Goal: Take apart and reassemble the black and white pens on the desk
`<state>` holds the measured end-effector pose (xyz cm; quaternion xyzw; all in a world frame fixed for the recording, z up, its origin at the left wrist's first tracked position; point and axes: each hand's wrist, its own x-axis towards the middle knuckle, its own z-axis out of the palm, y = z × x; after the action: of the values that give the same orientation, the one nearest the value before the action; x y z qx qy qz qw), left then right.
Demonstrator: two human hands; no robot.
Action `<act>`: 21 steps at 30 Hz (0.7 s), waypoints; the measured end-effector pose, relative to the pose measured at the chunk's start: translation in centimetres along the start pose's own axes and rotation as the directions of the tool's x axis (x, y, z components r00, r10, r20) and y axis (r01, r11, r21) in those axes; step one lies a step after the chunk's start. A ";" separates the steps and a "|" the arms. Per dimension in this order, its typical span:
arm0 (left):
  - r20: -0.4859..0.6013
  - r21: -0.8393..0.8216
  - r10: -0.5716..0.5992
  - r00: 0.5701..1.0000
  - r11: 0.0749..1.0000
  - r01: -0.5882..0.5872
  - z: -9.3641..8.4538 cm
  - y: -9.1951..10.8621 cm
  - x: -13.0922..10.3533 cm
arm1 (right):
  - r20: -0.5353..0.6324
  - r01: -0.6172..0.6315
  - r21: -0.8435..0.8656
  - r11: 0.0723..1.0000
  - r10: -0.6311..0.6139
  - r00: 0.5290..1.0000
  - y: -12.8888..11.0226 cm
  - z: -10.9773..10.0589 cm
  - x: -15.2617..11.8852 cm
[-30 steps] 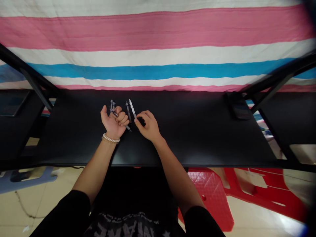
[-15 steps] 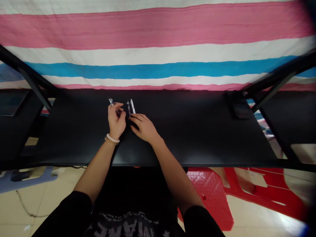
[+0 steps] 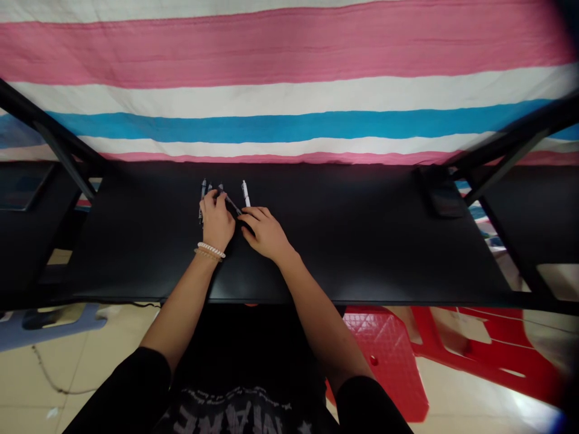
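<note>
My left hand (image 3: 218, 218) is over the left part of the black table, fingers bent down and closed around the upper part of a slanted dark see-through pen (image 3: 231, 204). Left of these fingers lie another dark pen (image 3: 202, 199) and, close beside it, the tip of a further pen (image 3: 210, 186), mostly hidden by the hand. My right hand (image 3: 266, 234) rests palm down with fingers loosely stretched and thumb apart. Its fingertips are at the lower end of the slanted pen and by the white pen (image 3: 245, 191), whose lower end they partly cover.
The black table (image 3: 362, 241) runs across the view, with dark metal braces (image 3: 63, 160) at both sides. A dark flat object (image 3: 441, 193) lies at its right back. A striped cloth (image 3: 289, 54) hangs behind. Red plastic stools (image 3: 384, 355) stand below the front edge.
My left hand has shifted slightly right, onto the middle dark pen, whose top has swung left. The pens it held before now lie on the table at its left. My right hand has barely moved.
</note>
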<state>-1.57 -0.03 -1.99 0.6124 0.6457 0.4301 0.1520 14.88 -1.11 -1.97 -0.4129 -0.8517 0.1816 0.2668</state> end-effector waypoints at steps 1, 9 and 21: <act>0.004 0.022 0.000 1.000 1.000 0.000 -0.2 0.2 0.0 | 0.001 -0.004 0.008 1.000 0.004 1.000 0.0 0.0 0.0; -0.128 0.169 -0.047 0.991 0.983 0.068 -1.2 0.7 -0.2 | -0.013 -0.026 0.040 0.999 0.027 1.000 0.1 0.1 0.0; -0.039 0.427 -0.083 0.996 0.900 0.092 -1.8 -0.6 0.7 | -0.040 0.004 -0.004 1.000 -0.004 0.999 0.0 0.3 0.1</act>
<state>-3.46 0.04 -1.14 0.5970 0.7525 0.2767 0.0265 14.65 -1.07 -2.16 -0.4154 -0.8473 0.1708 0.2835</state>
